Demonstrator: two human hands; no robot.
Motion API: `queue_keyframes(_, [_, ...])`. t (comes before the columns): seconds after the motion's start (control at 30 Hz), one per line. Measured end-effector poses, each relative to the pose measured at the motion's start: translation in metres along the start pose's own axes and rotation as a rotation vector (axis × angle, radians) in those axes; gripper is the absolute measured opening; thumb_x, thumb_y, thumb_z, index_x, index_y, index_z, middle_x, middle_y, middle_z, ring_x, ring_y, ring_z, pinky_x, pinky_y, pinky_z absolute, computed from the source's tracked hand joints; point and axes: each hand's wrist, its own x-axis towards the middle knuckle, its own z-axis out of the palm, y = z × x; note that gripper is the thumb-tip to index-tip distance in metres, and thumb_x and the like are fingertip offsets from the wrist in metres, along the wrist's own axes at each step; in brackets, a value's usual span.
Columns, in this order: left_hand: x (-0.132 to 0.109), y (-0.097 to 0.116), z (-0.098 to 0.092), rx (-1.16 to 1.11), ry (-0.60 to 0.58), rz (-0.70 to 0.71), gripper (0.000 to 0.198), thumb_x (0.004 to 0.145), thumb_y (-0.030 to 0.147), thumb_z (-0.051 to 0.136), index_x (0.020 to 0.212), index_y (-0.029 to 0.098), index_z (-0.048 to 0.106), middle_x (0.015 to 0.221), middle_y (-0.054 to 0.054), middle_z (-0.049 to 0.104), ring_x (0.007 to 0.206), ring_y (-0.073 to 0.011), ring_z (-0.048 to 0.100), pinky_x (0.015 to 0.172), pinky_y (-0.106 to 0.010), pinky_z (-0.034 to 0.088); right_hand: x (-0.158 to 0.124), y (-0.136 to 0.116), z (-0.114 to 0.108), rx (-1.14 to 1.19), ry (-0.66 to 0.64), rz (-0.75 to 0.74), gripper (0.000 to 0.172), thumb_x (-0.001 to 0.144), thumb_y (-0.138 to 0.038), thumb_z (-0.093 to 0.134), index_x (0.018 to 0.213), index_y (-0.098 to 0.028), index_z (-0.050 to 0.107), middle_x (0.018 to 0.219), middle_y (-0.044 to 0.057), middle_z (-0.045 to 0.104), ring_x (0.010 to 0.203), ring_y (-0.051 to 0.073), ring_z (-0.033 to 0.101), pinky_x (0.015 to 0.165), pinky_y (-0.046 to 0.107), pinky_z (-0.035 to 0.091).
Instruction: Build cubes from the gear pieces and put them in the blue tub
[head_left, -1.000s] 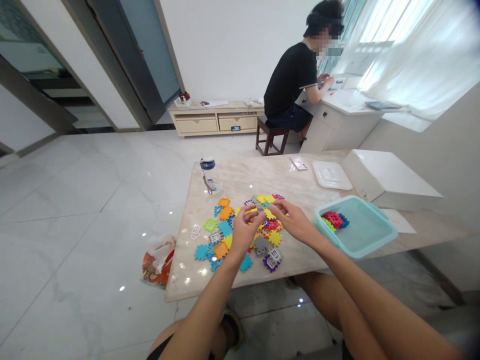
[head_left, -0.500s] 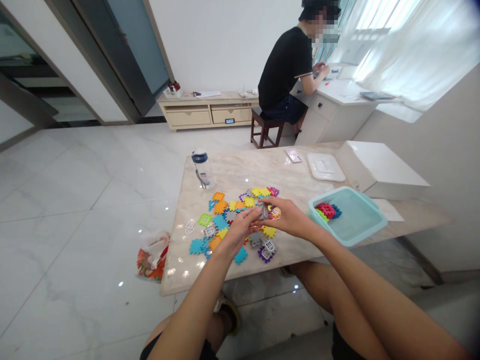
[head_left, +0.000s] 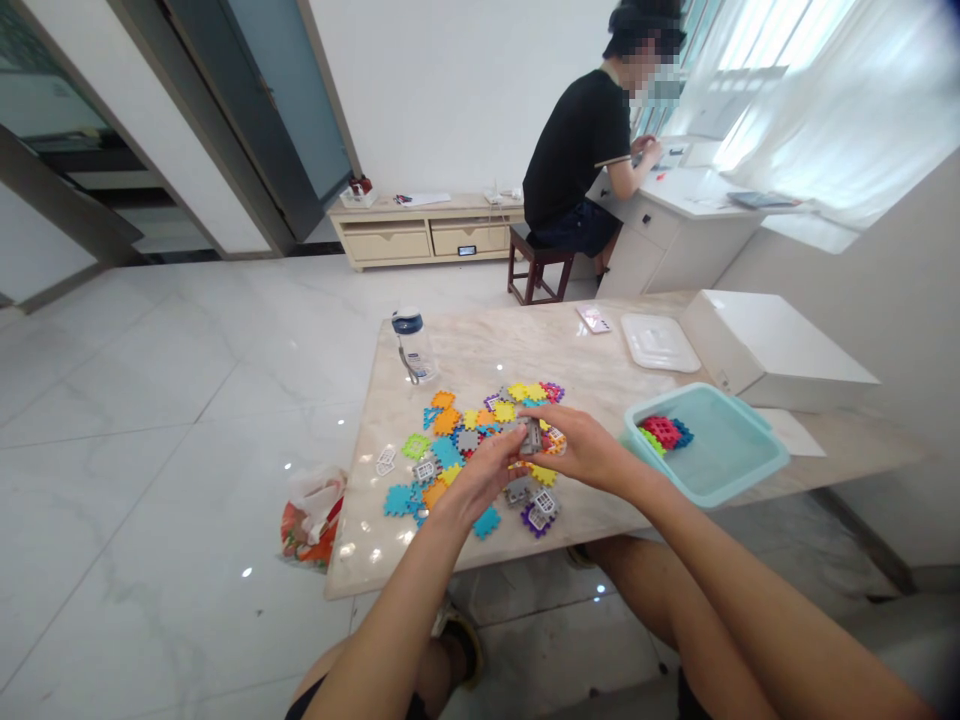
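Between my two hands is a small grey piece of interlocking plastic tiles (head_left: pixel 531 436), held just above the table. My left hand (head_left: pixel 491 470) grips it from the left, thumb on its near face. From the right, my right hand (head_left: pixel 581 447) closes on it with thumb and fingers. Whether it is one tile or several joined cannot be made out. Below and around my hands lie many loose notched tiles: an orange tile (head_left: pixel 447 421), a blue tile (head_left: pixel 398 500), a green tile (head_left: pixel 415 446), and a purple tile with a white window insert (head_left: pixel 540 513).
At right stands a turquoise tub (head_left: pixel 739 470) with a few joined tiles inside. A clear bottle (head_left: pixel 416 352) is at the table's far left, a phone (head_left: pixel 593 319) and white lid (head_left: pixel 660 342) at the back. A white box (head_left: pixel 787 345) sits behind the tub. Another person (head_left: pixel 577 150) sits at a desk.
The view has shifted slightly, so everything sits a little lower and to the right. Both hands stay on the grey piece, which seems turned a little.
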Motion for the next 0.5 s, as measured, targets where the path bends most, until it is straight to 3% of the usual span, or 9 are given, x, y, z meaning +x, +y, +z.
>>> queue_keyframes(0.3, [-0.004,0.004,0.0007,-0.016,0.021,-0.005,0.054,0.066,0.063,0.098,0.092,0.02,0.082,0.093,-0.005,0.079,0.084,-0.017,0.066,0.079,-0.028,0.051,0.0,-0.0001,0.0041,-0.026,-0.023,-0.006,0.064,0.09,-0.025,0.085,0.151,-0.028,0.064,0.146,0.014,0.072,0.134,0.034,0.07,0.117,0.056,0.055])
queue_keyframes(0.5, [0.0006,0.0012,-0.0021,0.014,-0.012,-0.001,0.046,0.072,0.062,0.095,0.087,0.021,0.082,0.095,-0.006,0.079,0.087,-0.0175,0.067,0.077,-0.026,0.051,0.0011,-0.0032,0.0011,-0.057,-0.026,-0.016,0.061,0.092,-0.028,0.085,0.149,-0.025,0.065,0.143,0.016,0.074,0.132,0.033,0.071,0.115,0.053,0.056])
